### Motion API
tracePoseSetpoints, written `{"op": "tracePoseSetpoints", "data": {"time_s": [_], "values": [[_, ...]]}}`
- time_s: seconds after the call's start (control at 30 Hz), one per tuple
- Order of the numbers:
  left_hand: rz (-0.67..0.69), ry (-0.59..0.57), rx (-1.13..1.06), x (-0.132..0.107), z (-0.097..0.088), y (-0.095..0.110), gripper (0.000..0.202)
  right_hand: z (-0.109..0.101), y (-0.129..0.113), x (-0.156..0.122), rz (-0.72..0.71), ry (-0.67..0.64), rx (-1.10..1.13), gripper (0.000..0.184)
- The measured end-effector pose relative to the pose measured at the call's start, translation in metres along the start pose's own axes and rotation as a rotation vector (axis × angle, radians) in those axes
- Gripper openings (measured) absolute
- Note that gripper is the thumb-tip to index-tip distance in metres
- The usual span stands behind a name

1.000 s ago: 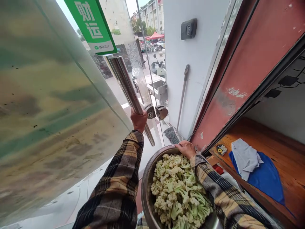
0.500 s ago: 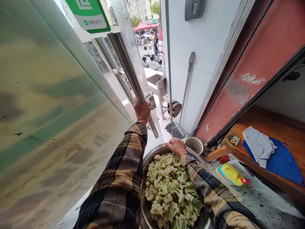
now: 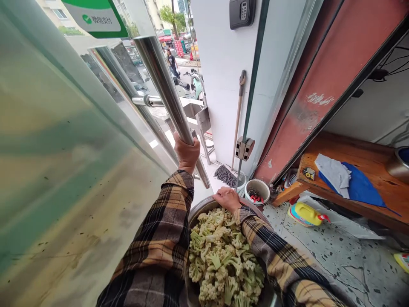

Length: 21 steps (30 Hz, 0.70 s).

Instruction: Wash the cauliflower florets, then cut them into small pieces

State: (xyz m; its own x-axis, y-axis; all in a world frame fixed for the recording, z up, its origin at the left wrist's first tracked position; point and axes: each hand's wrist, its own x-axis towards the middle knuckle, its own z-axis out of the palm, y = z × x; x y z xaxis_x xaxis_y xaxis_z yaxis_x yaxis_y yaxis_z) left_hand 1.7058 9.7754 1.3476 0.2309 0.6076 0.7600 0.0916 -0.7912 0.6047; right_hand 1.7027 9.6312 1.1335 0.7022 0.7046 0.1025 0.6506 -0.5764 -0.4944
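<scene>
My left hand (image 3: 187, 152) is wrapped round the lower part of a shiny steel door handle (image 3: 166, 89) on a glass door. My right hand (image 3: 227, 198) grips the far rim of a large metal basin (image 3: 201, 207); the fingers go over the edge and are partly hidden. Pale cauliflower florets (image 3: 225, 260) with green stems fill the basin. Both forearms, in plaid sleeves, reach forward on either side of it. The basin's near side runs out of view at the bottom.
A white bucket (image 3: 257, 192) stands beyond the basin, beside a mop (image 3: 225, 175). A door hinge (image 3: 244, 149) joins the glass edge. To the right are a yellow bottle (image 3: 305, 214) on the floor and a wooden bench (image 3: 377, 170) with cloths. Outside stand a metal sink (image 3: 201, 117) and scooters.
The glass door has swung farther outward, with my left hand still round its handle. My view has shifted, showing more of the floor and bench. The right hand stays on the basin rim.
</scene>
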Motion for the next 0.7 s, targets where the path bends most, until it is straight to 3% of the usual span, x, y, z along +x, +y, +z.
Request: {"op": "tracePoseSetpoints", "data": {"time_s": [0.2,0.4,0.7], "values": [[-0.016,0.043,0.103,0.016,0.016,-0.014,0.037,-0.004,0.015,0.03,-0.004,-0.026,0.022,0.036],[-0.024,0.116,0.193,0.035,0.041,-0.04,0.039,0.0,0.038,0.082,-0.048,-0.067,0.048,0.035],[-0.1,0.312,0.357,0.087,0.056,-0.117,0.047,0.006,0.064,0.219,-0.126,-0.087,0.055,0.033]]}}
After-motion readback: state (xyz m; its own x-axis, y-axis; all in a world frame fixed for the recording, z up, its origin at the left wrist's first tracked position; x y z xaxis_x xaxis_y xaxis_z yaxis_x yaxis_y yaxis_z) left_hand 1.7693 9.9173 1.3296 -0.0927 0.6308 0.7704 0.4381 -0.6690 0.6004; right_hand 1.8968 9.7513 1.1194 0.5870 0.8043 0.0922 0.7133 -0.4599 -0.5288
